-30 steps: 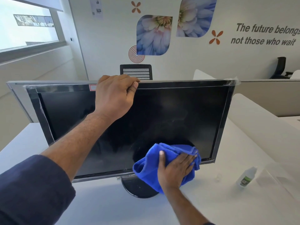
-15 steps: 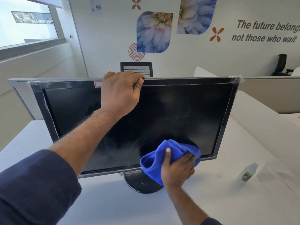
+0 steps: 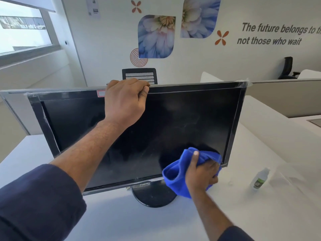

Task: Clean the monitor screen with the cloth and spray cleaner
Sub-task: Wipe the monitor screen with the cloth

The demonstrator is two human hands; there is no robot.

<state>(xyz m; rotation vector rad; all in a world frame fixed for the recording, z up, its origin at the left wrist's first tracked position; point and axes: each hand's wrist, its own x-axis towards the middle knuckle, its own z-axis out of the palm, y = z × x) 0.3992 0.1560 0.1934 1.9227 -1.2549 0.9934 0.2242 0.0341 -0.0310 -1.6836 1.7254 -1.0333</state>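
**Wiping the lower right corner, much of the glass left to do**

Rubbing near the bottom right corner of the screen, the right hand (image 3: 201,173) grips a bunched bright blue microfibre cloth (image 3: 175,178), thumb up over the top fold and fingers wrapped round the wad, which is pressed against the glass. The left hand (image 3: 126,100) is hooked over the top edge of the wide black flat-panel monitor (image 3: 173,122), fingers curled behind the bezel and palm lying on the front, apparently to steady it against the push of the wiping.

The monitor stands upright on its round black base (image 3: 152,197) on the white desk (image 3: 121,221), facing the person. A small clear spray bottle with a green label (image 3: 259,179) stands on the desk to the right of the screen, well apart from both hands and untouched.

Judging progress: the patch just around the cloth looks darker and cleaner, with a rounded boundary. Elsewhere the glass shows pale smears and streaks, most plainly in the lower middle and at centre right. The left part of the panel is partly hidden by the forearm, and its state cannot be fully judged. So the spraying seems to be done, or at least paused, and the wiping looks under way but far from finished; the upper area, the middle and the left side appear to need passes.
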